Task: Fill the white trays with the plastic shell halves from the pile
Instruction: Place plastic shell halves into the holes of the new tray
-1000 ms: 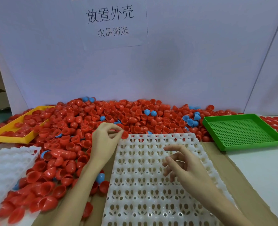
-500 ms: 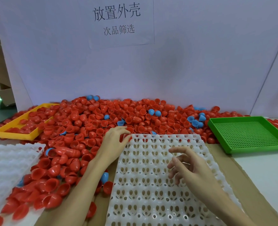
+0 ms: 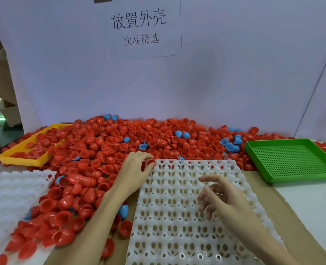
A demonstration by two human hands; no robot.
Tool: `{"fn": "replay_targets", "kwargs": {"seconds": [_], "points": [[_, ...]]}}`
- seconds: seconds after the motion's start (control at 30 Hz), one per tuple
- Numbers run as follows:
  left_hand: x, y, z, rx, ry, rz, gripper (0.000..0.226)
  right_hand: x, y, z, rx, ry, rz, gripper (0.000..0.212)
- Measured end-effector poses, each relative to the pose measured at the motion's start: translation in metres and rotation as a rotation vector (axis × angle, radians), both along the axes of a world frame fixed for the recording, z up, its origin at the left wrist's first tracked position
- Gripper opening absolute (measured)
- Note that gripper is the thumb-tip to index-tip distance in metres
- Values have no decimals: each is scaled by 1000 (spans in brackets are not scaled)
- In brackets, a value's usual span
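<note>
A white tray [image 3: 179, 213] with egg-shaped cells lies in front of me, its cells bare. A big pile of red shell halves [image 3: 120, 142], with a few blue ones, spreads behind and to the left of it. My left hand [image 3: 134, 167] is at the tray's far left corner and pinches a red shell half [image 3: 151, 162] at the corner cell. My right hand [image 3: 222, 197] hovers over the tray's right half, fingers loosely spread, holding nothing.
A second white tray [image 3: 7, 194] lies at the left, partly under red shells. A yellow tray [image 3: 22, 159] sits at the back left with shells in it. A green perforated tray [image 3: 292, 159] stands at the right. A white board backs the table.
My left hand has lowered the red shell half from just above the pile's edge onto the tray's far left corner. The right hand has barely moved.
</note>
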State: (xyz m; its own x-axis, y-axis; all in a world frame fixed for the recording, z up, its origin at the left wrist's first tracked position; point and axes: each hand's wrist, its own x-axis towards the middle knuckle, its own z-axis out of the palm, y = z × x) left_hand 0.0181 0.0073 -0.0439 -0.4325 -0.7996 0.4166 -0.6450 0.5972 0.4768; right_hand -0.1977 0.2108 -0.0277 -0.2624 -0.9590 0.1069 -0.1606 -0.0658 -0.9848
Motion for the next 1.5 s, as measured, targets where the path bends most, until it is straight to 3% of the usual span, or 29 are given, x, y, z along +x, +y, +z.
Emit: {"fn": "replay_targets", "kwargs": {"seconds": [0.17,0.4,0.57,0.83,0.97,1.17,1.33,1.5], "points": [[-2,6,5,-65,116,-56,15,0,0,0,3,7,3,21],[-9,9,7,-3,152,-81,16,-1,-2,0,13,27,16,23],[-8,8,10,-64,261,-17,25,-1,-2,0,24,16,16,23],[4,4,10,-145,-61,-128,26,-2,-2,-1,22,11,22,23],[6,1,10,-104,-74,-126,28,-3,-2,-1,24,12,23,23],[10,0,7,116,-152,-231,37,-3,-2,-1,27,14,24,24],[10,-2,5,21,-76,-190,32,-2,-1,0,39,11,23,25],[10,-3,3,-14,-168,-142,32,-2,-2,0,44,28,22,25]]}}
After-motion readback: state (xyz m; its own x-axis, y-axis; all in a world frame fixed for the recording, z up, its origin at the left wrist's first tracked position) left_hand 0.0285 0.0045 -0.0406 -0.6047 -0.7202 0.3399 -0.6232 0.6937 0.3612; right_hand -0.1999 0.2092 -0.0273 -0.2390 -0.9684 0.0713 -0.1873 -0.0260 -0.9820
